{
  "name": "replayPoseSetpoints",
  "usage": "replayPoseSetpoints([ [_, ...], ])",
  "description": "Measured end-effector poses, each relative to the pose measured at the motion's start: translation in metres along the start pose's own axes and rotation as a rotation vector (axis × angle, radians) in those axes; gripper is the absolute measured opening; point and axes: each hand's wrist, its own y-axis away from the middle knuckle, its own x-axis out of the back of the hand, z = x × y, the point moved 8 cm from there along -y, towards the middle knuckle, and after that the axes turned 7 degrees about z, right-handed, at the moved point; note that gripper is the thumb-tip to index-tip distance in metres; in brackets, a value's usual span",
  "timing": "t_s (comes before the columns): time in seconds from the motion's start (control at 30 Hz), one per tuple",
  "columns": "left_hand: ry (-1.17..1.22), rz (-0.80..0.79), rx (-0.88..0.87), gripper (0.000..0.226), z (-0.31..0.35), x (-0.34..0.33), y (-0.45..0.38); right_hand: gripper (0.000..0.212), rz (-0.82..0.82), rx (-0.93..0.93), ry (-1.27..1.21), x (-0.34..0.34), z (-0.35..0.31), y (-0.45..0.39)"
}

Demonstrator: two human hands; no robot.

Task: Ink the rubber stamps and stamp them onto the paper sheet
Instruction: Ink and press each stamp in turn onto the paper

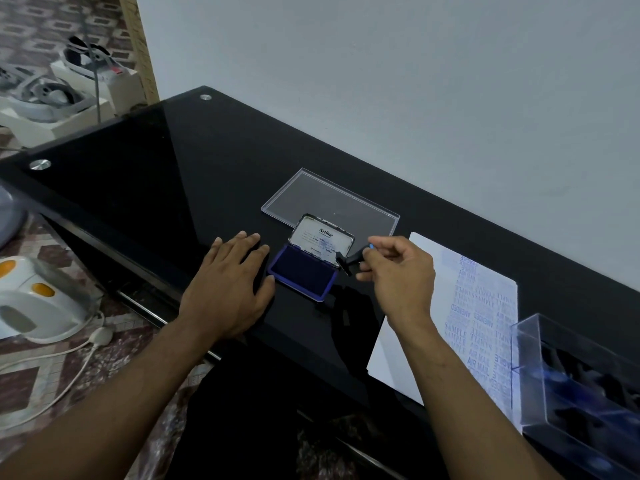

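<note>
An open blue ink pad [301,273] lies on the black glass table [173,174], its lid [322,242] standing up at the back. My right hand [398,275] pinches a small black rubber stamp [351,261] just above the pad's right edge. My left hand [232,282] lies flat on the table with fingers spread, its thumb against the pad's left edge. A white paper sheet [460,313] covered with several blue stamp prints lies to the right.
A clear plastic lid [330,202] lies flat behind the ink pad. A clear box [585,386] holding several dark stamps stands on the sheet's near right corner. White boxes, an appliance and a cable sit on the floor at left.
</note>
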Motion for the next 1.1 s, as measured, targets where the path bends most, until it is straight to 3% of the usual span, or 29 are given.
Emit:
replayPoseSetpoints([
  [0.37,0.153,0.016,0.031,0.072,0.010,0.012,-0.009,0.014,0.016,0.019,-0.019,0.017,-0.005,0.002],
  [0.77,0.248,0.035,-0.193,0.056,0.140,0.024,-0.038,0.015,0.159,0.040,-0.015,0.107,0.004,-0.017],
  [1.1,0.212,-0.085,-0.283,0.069,0.213,-0.013,-0.064,0.016,0.225,0.002,0.054,0.166,0.025,-0.040],
])
